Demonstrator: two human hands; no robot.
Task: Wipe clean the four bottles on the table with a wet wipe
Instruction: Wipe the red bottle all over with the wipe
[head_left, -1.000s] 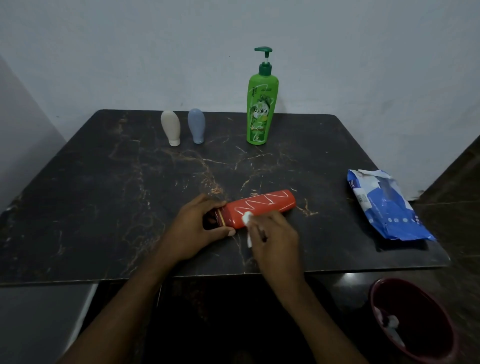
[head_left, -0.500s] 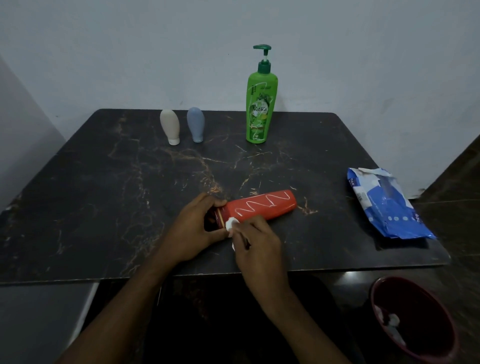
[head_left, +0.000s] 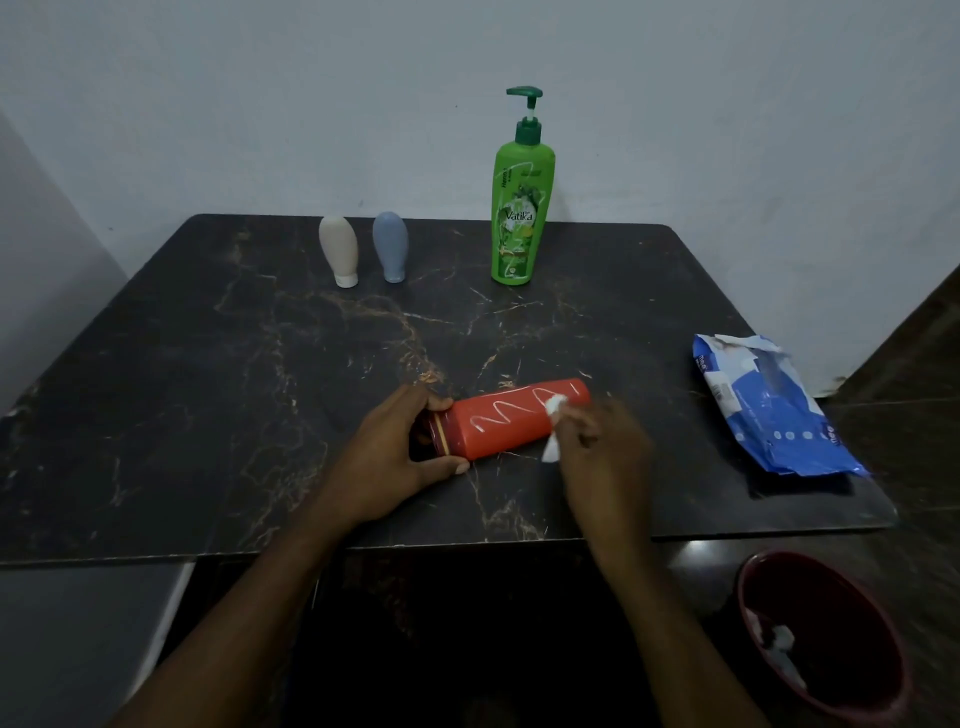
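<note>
While the red bottle (head_left: 511, 423) lies on its side near the front edge of the table (head_left: 208, 389), its cap end points to the person's left and its flat bottom to the right. A white zigzag line runs along its upper face. The left hand (head_left: 395, 457) grips the cap end, with the thumb curled along the near side and the fingers wrapped over the far side.

The wet wipe (head_left: 555, 410), a small white wad, is pressed on the bottle's upper face close to the bottom end, and a tail of it hangs down past the near side. The right hand (head_left: 605, 457) pinches the wipe with its fingers bunched together. That hand is blurred, so single fingers cannot be told apart.

At the back of the table a beige bottle (head_left: 338, 249) and a blue-grey bottle (head_left: 390, 245) stand on their caps, side by side but not touching. To their right a green pump bottle (head_left: 521, 208) stands upright near the back edge.

A blue and white pack of wipes (head_left: 769, 410) lies at the table's right edge, its top flap crumpled. On the floor beside the front right corner, a dark red bin (head_left: 883, 675) holds crumpled white wipes. A pale wall (head_left: 260, 104) rises behind the table.
</note>
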